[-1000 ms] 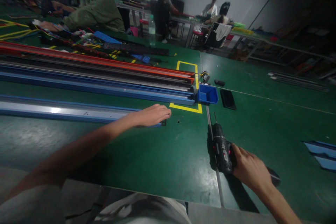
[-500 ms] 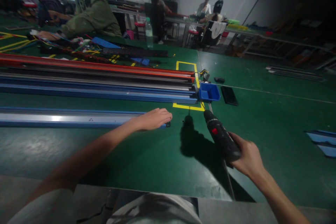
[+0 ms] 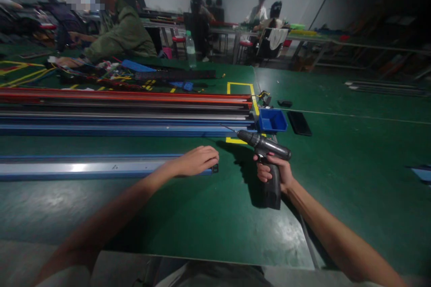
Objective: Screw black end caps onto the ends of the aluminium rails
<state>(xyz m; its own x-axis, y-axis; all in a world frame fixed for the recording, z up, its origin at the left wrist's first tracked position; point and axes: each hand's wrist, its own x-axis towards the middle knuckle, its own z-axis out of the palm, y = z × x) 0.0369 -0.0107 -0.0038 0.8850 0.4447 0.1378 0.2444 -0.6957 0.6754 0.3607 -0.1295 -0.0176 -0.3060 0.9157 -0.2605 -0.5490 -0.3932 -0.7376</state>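
Observation:
My right hand [image 3: 278,171] is wrapped round the grip of a black cordless drill [image 3: 269,147], one finger by its trigger. A long thin bit points left from the chuck, above the table. My left hand [image 3: 200,160] rests over the right end of a long blue and silver metal profile [image 3: 101,168], its fingers curled over the top and far side. A small black end piece [image 3: 215,168] shows just past the fingers. Behind lie blue profiles [image 3: 134,129] and red profiles [image 3: 134,95], side by side.
A blue bin [image 3: 273,121] stands at the right ends of the rear profiles, beside a black phone-like slab [image 3: 299,123]. Yellow tape [image 3: 240,84] marks the green table [image 3: 353,179]. A co-worker in a green sleeve [image 3: 129,36] handles wires at the far left, near a bottle [image 3: 191,51].
My right hand has swung the drill from pointing away to pointing left, and moved it left and up in view. My left hand stays on the profile's end.

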